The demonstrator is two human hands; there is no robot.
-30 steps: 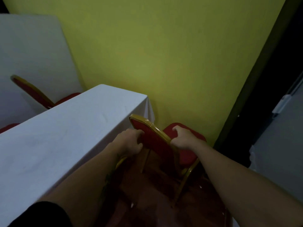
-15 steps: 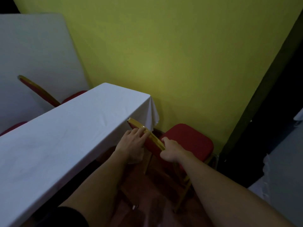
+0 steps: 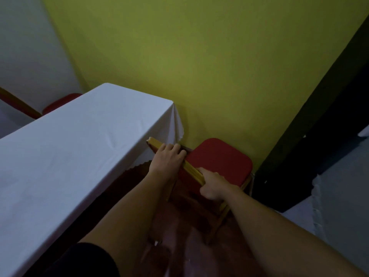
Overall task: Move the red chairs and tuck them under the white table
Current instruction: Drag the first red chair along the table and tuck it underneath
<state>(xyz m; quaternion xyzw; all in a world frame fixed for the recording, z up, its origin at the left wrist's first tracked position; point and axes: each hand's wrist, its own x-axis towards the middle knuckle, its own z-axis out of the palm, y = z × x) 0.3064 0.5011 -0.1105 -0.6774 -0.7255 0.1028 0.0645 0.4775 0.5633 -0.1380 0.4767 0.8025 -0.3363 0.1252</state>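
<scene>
Red chair (image 3: 219, 162) right off the corner of the white-clothed surface (image 3: 69, 156), seat against the yellow wall (image 3: 199, 66). I've got my left hand (image 3: 168, 161) clamped over its gold top rail (image 3: 191, 169), right hand (image 3: 212, 183) gripping the same rail's near end. Another red chair (image 3: 60, 102) sits beyond the surface.

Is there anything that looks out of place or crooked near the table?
The red chair held by the left hand and right hand is not tucked under the white table. It stands beyond the table's corner, its seat against the yellow wall. Nothing looks spilled or broken.
</scene>
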